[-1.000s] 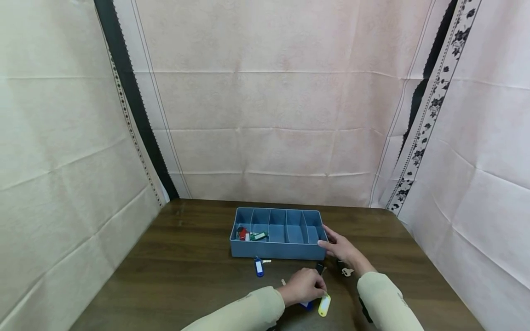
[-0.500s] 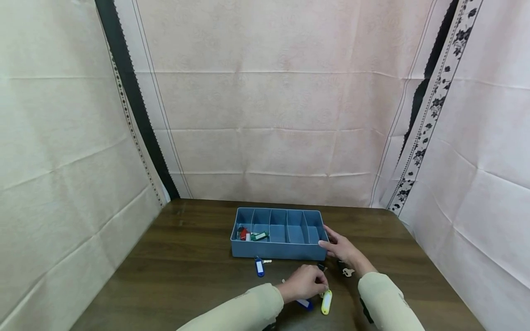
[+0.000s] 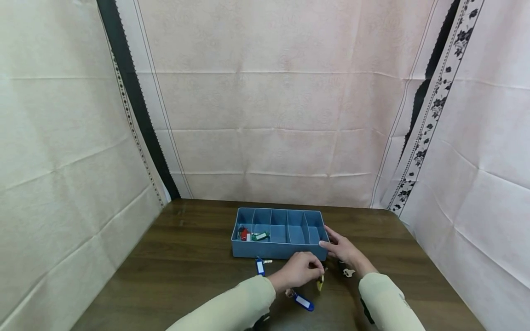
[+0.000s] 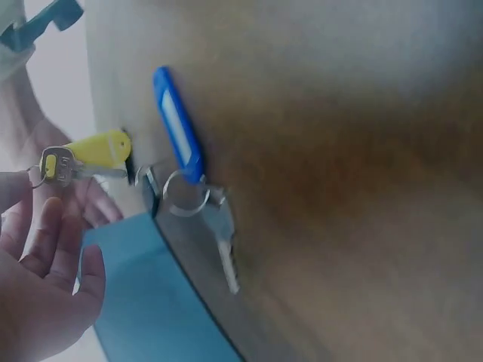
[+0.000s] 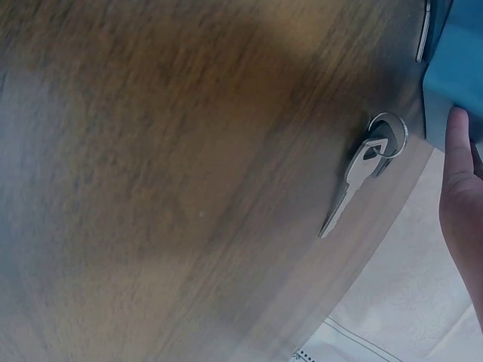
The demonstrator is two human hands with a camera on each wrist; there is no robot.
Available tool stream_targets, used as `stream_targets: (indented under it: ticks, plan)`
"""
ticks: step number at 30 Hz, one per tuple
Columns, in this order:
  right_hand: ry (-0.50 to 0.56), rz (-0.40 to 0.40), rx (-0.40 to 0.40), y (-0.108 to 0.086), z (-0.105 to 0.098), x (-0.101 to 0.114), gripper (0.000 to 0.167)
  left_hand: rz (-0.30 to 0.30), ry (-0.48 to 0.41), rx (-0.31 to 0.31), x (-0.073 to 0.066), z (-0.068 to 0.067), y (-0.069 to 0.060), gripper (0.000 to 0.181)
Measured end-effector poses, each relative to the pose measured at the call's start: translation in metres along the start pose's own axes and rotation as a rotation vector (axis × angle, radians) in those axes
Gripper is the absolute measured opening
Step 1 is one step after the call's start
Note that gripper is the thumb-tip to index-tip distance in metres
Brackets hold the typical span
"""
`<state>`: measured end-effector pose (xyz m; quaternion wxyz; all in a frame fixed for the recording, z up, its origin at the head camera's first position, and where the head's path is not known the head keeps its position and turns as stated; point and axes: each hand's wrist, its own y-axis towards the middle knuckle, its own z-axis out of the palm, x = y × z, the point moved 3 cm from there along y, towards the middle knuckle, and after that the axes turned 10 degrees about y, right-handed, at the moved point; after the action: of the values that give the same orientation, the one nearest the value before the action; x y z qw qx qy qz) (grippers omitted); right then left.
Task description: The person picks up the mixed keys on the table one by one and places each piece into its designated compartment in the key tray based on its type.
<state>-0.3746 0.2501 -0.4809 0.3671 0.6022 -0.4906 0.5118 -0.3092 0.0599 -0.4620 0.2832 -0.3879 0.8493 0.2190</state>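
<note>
Item, one yellow tag (image 4: 102,148) with a key (image 4: 64,167) on a ring (image 4: 34,177): hangs from my left grip (image 3: 299,270), in front of the box and towards its right end. Whether its lower tip touches the counter, I cannot tell.

Handling note: the step in hand looks to be lifting and carrying this set. In my judgement it is best held by the ring alone, pinched lightly, since tag and key may swing; I should raise it well above the front wall before crossing it, and let it settle before letting go.

Left grip, state: thumb and fingertip closed together on the ring, no wider than the wire calls for; my other fingers are loosely bent, apart from the tag.

Right grip (image 3: 341,250), state: spread about the box's right front corner, thumb on the front, fingers along the end wall. A light, steady touch should be enough to keep the box from sliding.

Item, one blue box (image 3: 273,250), five compartments: a red tag (image 3: 244,234) in the leftmost, a green tag (image 3: 260,236) in the second.

Item, two blue tags: one (image 3: 260,267) just before the box, one (image 3: 304,302) nearer me.

Item, one silver key (image 5: 355,177) on its own ring, near my right grip.

All loose pieces lie on the brown counter (image 3: 198,276).
</note>
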Motion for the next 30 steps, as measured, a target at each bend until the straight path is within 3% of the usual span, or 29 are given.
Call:
stream_targets:
  ticks: [9,30]
  plan:
    - [-0.001,0.015,-0.022,-0.001,0.001,0.001,0.077,-0.078,-0.051,-0.094,0.002,-0.029,-0.001,0.010]
    - [-0.037,0.036,-0.043,-0.002,-0.001,0.001,0.083,-0.131,-0.096,-0.260,0.013,-0.092,0.007,0.012]
